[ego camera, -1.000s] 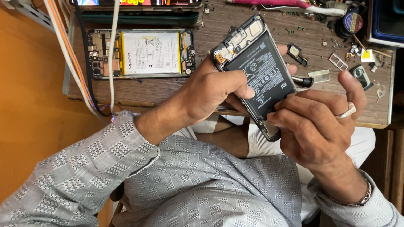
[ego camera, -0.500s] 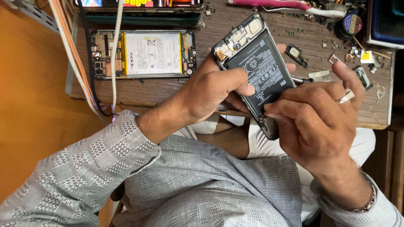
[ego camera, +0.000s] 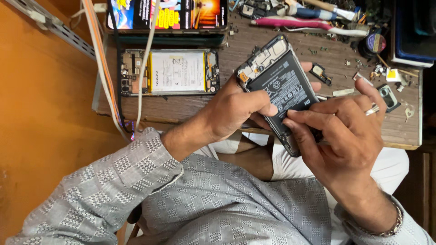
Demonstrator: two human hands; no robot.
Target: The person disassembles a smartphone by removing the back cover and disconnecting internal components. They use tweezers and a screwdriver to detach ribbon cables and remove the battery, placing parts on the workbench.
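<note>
My left hand (ego camera: 236, 109) grips an opened phone (ego camera: 277, 77) by its left edge and tilts it over the table's front edge. The back cover is off, showing a black battery (ego camera: 284, 88) and the circuit board at the top end. My right hand (ego camera: 345, 131), with a ring on one finger, holds the phone's lower end. Its thumb and fingertips press on the battery's lower edge and hide the bottom of the phone.
A second opened phone with a white battery (ego camera: 168, 72) lies on the wooden table (ego camera: 190, 106). Behind it is a phone with a lit colourful screen (ego camera: 168, 13). White cables (ego camera: 145, 54), a pink-handled tool (ego camera: 295, 22) and several small parts (ego camera: 386, 90) lie around. An orange wall stands at left.
My right hand's fingertips have slid further onto the battery's lower end. The phone and both hands have shifted only slightly.
</note>
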